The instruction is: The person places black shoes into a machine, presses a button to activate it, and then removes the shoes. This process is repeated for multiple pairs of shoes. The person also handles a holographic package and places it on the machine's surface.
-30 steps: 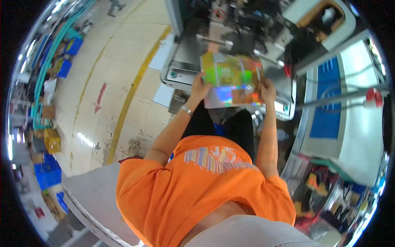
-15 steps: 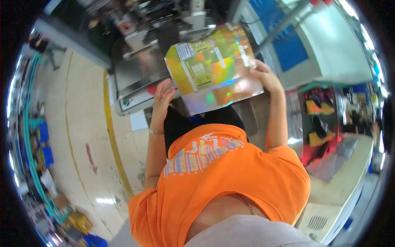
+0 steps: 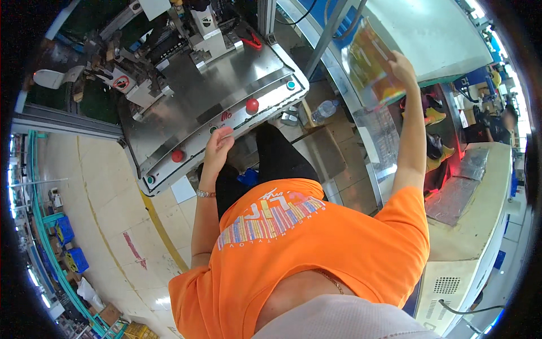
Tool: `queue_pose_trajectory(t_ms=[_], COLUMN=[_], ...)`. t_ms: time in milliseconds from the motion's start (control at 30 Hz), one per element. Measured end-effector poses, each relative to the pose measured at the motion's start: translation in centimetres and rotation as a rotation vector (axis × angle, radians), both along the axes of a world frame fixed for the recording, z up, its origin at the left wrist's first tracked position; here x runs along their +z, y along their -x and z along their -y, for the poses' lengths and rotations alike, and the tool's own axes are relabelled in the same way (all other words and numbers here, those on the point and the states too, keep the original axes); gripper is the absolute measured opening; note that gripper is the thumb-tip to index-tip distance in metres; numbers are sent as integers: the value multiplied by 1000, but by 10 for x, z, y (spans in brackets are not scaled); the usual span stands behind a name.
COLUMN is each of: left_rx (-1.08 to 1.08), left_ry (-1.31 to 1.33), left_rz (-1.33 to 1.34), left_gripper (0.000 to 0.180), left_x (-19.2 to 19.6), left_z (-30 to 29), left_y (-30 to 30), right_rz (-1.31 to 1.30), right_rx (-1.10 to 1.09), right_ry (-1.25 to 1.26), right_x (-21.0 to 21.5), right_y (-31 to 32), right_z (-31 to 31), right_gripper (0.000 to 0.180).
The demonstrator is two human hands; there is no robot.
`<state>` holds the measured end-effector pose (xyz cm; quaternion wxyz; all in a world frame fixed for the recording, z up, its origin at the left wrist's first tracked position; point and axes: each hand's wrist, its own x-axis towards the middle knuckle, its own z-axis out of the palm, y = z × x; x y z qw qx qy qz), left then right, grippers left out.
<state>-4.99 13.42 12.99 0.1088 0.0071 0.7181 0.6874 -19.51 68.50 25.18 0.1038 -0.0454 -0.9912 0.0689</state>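
Out to the right, my right hand grips the edge of a shiny gold rainbow-reflecting sheet, smeared by motion. The sheet is over the narrow side bench, beside a white machine cover. My left hand holds nothing; its fingers are loosely bent with gaps between them. It hovers at the front edge of a metal machine table, between two red push buttons, the right-hand red button and the left-hand red button.
Metal fixtures and red-handled pliers are on the machine table. A plastic bottle stands below, right of my legs. Shoes sit in a red-lit conveyor at the right. Another person is at the far right.
My right hand has carried the gold sheet away to the right, and my left hand has let go of it or moved off it. The view has shifted, showing more of the machine.
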Motion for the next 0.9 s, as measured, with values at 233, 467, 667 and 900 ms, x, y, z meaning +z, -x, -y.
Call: queue_pose_trajectory(t_ms=[233, 467, 667, 900], left_rx=[-72, -114, -118, -159], left_ry=[164, 297, 317, 337], left_rz=[34, 93, -13, -80], left_gripper=[31, 36, 36, 34], left_x=[4, -2, -3, 4], left_z=[-4, 9, -1, -10], left_y=[-12, -21, -11, -3], right_rz=[-98, -289, -538, -806], right_rx=[-137, -171, -139, -114], right_ry=[79, -280, -507, -118], right_x=[-76, -62, -68, -53], right_y=[112, 104, 80, 29], right_z=[-11, 50, 61, 80], right_gripper=[38, 51, 54, 51])
